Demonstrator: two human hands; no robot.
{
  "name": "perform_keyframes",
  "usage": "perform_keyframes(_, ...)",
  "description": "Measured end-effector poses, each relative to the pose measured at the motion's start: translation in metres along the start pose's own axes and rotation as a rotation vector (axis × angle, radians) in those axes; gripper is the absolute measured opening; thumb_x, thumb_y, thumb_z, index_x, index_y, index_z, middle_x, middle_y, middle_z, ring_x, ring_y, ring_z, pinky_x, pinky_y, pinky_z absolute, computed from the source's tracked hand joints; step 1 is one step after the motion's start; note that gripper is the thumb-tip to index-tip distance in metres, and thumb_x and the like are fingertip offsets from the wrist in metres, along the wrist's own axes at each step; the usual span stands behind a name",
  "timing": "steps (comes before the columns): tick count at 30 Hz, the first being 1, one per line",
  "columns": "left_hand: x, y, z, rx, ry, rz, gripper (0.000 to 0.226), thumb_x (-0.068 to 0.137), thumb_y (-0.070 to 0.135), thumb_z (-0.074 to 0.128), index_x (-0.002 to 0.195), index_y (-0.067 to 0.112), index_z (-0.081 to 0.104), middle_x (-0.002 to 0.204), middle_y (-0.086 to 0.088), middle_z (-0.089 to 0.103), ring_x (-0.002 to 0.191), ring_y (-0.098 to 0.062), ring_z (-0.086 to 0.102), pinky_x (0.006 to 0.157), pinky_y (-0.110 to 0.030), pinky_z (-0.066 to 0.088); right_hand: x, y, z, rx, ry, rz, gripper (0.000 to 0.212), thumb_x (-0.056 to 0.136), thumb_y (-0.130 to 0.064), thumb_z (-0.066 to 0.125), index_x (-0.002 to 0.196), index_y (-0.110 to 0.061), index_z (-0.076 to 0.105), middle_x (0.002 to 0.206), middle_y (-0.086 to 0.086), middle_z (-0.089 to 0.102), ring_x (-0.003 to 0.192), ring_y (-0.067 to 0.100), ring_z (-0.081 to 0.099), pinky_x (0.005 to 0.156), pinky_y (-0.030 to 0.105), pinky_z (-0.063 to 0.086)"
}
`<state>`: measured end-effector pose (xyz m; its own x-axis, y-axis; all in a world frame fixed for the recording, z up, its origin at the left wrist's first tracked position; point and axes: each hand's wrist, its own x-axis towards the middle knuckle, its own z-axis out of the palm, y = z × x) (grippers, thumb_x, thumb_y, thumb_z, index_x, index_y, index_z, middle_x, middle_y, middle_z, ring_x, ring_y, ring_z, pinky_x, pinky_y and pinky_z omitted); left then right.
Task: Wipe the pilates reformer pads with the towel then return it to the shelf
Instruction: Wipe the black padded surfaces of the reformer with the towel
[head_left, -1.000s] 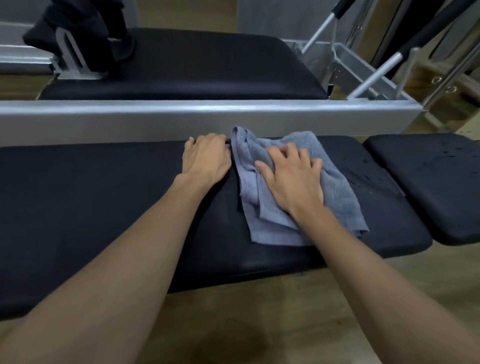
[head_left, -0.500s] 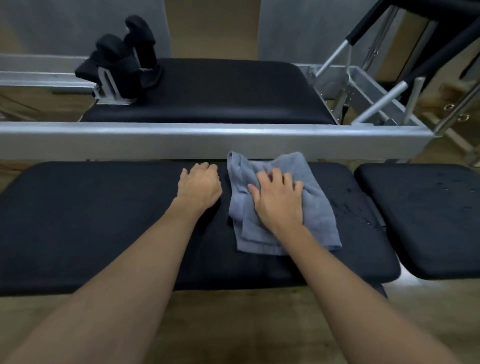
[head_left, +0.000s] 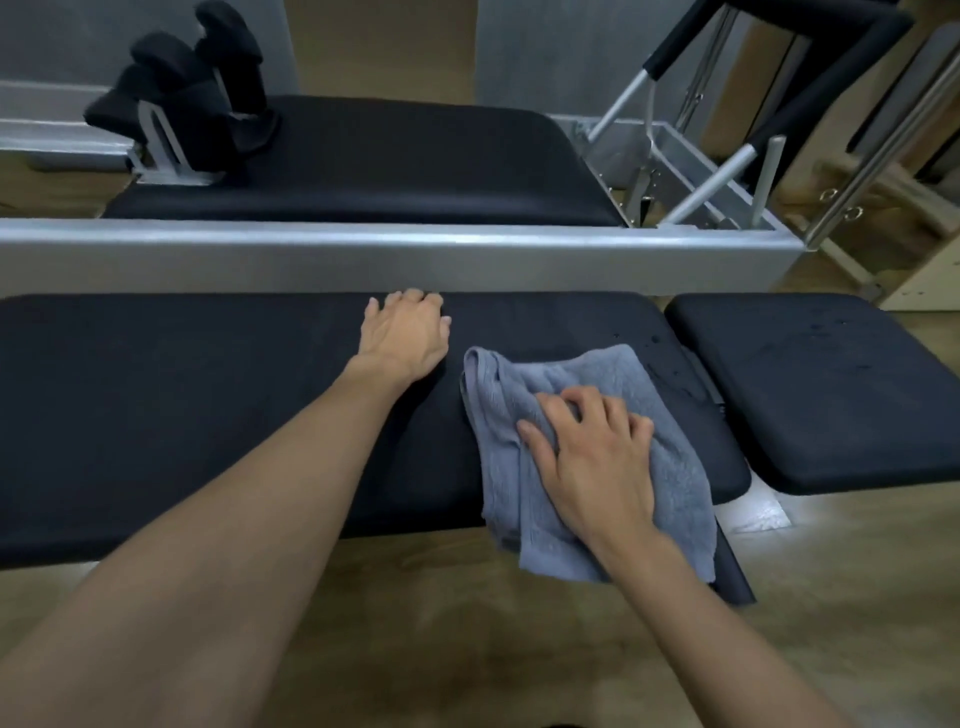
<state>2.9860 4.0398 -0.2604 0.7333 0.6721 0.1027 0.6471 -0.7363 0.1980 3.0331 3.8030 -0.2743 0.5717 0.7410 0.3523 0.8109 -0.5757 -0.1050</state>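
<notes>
The grey towel (head_left: 597, 371) lies bunched beneath the right hand (head_left: 592, 457), whose bent fingers clutch its folds. Its near edge hangs off the long black pad (head_left: 208, 415). Left of those fingers and farther off, the left hand (head_left: 405, 338) rests flat on the pad with fingers relaxed, tips by the silver rail (head_left: 363, 254).

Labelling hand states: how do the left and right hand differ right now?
The left hand lies bare on the long pad near its far edge; the right hand sits on the towel, nearer the front edge. The left fingers look fairly flat; the right fingers are bent into the towel's folds. Both are palm down over the same pad.
</notes>
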Motion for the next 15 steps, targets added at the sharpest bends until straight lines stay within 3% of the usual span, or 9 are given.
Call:
perform_keyframes(5, 0.01, -0.003, 0.005, -0.012, 0.038, -0.004, 0.039, 0.098, 0.03, 0.039, 0.129, 0.013, 0.054, 0.133, -0.014, 0.055, 0.124, -0.036, 0.046, 0.11, -0.051, 0.026, 0.049, 0.007, 0.013, -0.024, -0.053, 0.004, 0.041, 0.097, -0.052, 0.035, 0.115, -0.023, 0.058, 0.117, 0.005, 0.056, 0.102, 0.03, 0.051, 0.083, 0.049, 0.036)
perform_keyframes(12, 0.019, -0.002, 0.017, 0.004, 0.149, -0.069, 0.036, 0.096, 0.031, 0.04, 0.113, 0.013, 0.067, 0.114, -0.017, 0.065, 0.106, -0.04, 0.056, 0.099, -0.05, 0.038, 0.176, 0.022, 0.068, -0.033, -0.061, 0.016, 0.043, 0.099, -0.051, 0.028, 0.119, -0.022, 0.054, 0.127, 0.01, 0.053, 0.114, 0.035, 0.046, 0.09, 0.054, 0.031)
perform_keyframes(15, 0.015, 0.002, 0.017, -0.052, 0.143, -0.125, 0.036, 0.097, 0.028, 0.04, 0.113, 0.014, 0.068, 0.116, -0.017, 0.066, 0.108, -0.04, 0.057, 0.106, -0.048, 0.033, 0.197, 0.025, 0.072, -0.015, -0.089, 0.037, 0.048, 0.098, -0.052, 0.025, 0.112, -0.02, 0.058, 0.122, 0.009, 0.057, 0.113, 0.033, 0.049, 0.091, 0.054, 0.03)
